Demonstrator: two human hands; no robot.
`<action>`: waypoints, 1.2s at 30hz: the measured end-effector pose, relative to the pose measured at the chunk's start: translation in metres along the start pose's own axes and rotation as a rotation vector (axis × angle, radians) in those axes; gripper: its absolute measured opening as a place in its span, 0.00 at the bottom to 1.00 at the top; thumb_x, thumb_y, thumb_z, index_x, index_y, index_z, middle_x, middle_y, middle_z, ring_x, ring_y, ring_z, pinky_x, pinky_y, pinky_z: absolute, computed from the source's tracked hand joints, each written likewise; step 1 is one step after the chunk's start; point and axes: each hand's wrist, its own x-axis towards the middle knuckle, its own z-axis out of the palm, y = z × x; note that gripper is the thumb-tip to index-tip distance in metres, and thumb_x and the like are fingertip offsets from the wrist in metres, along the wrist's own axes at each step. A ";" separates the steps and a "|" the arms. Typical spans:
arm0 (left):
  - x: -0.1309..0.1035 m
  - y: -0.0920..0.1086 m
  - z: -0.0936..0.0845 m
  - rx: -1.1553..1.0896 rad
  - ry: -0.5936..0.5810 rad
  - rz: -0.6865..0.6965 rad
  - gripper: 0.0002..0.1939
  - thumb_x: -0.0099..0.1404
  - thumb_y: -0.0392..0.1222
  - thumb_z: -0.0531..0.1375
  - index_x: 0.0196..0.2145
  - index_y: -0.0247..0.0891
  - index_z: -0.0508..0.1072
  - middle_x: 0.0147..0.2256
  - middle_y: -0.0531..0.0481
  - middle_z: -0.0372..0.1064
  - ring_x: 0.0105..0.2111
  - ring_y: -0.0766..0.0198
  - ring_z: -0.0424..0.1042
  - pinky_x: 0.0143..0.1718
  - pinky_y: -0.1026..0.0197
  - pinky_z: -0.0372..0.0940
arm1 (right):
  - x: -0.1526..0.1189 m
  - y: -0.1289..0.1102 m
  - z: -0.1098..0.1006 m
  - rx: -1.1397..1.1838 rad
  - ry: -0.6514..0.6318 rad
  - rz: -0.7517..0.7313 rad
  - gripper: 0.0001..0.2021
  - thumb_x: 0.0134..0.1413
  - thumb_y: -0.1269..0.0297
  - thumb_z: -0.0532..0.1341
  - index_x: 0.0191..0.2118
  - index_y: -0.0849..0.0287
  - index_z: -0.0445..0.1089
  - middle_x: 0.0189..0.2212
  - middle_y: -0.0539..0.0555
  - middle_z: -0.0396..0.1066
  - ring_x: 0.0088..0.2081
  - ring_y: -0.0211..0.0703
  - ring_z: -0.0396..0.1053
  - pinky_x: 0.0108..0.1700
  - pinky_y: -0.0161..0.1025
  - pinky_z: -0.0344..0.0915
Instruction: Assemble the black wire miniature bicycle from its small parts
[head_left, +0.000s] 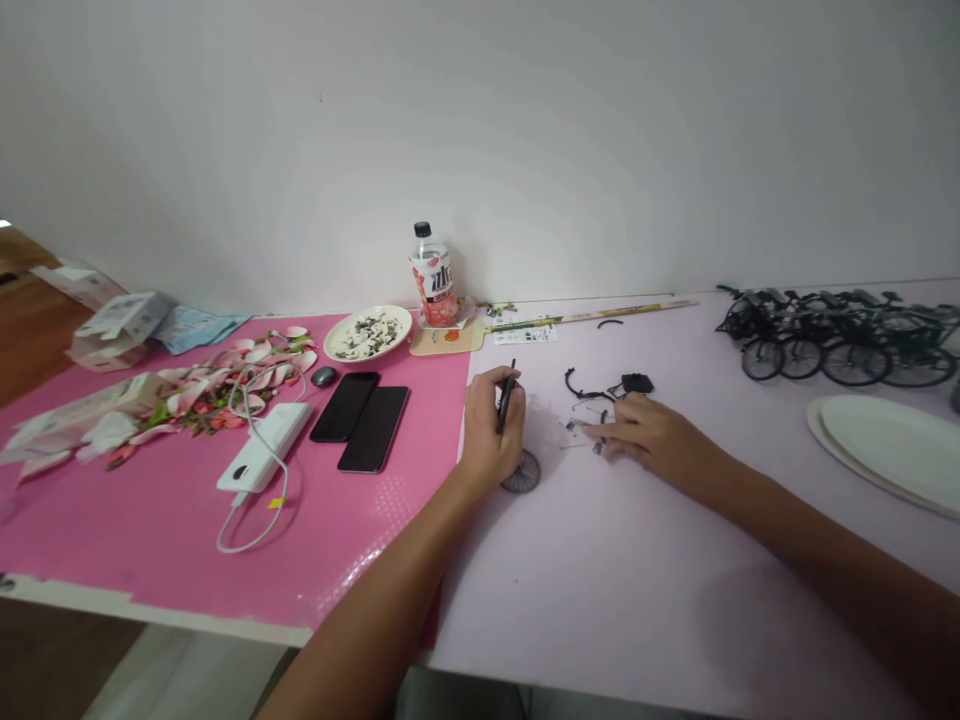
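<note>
far left of the fingers, a white box and pale blue sheets lie behind a loose heap of pink petals. nearer the left hand come a white power block trailing a looped cable, then two dark phones, one overlapping the other. beyond those fingers stand a dish of pale and dark bits and a capped bottle.

the left hand has its fingers curled closed round a slim black tool, held nearly upright; the same hand hides part of a small spoked wheel just below it. between the two hands lie tiny loose parts, right at the fingertips of the right hand. its index finger reaches out, the others bend under; whether they pinch anything, i cannot tell, and they cover some of the parts. just beyond them sit a curved black piece and a little black basket. well off to the right stand miniature bicycles, with white plates in front.
</note>
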 end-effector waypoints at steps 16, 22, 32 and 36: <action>-0.004 0.016 0.007 -0.250 -0.054 0.007 0.16 0.77 0.50 0.54 0.57 0.42 0.65 0.49 0.41 0.73 0.51 0.52 0.71 0.57 0.44 0.63 | 0.001 -0.010 0.015 0.206 0.157 0.268 0.12 0.72 0.63 0.58 0.41 0.57 0.79 0.30 0.54 0.70 0.37 0.48 0.67 0.40 0.43 0.64; -0.011 0.034 0.014 -0.193 -0.166 0.132 0.20 0.73 0.46 0.57 0.59 0.42 0.62 0.50 0.39 0.71 0.51 0.50 0.71 0.56 0.45 0.63 | 0.007 -0.028 0.009 0.404 0.457 0.526 0.11 0.69 0.56 0.62 0.42 0.55 0.80 0.28 0.50 0.63 0.29 0.41 0.62 0.31 0.39 0.59; -0.015 0.055 0.019 -0.008 -0.457 0.340 0.30 0.64 0.46 0.58 0.63 0.37 0.62 0.45 0.40 0.70 0.48 0.47 0.67 0.53 0.46 0.62 | 0.017 -0.058 -0.004 0.631 0.641 0.579 0.09 0.65 0.56 0.66 0.39 0.54 0.82 0.24 0.46 0.54 0.26 0.37 0.58 0.29 0.36 0.57; -0.014 0.055 0.020 -0.065 -0.425 0.340 0.28 0.66 0.47 0.58 0.61 0.38 0.62 0.46 0.40 0.70 0.47 0.47 0.68 0.52 0.45 0.63 | 0.016 -0.056 -0.005 0.730 0.586 0.644 0.12 0.62 0.52 0.68 0.37 0.55 0.81 0.22 0.45 0.57 0.23 0.35 0.56 0.26 0.35 0.56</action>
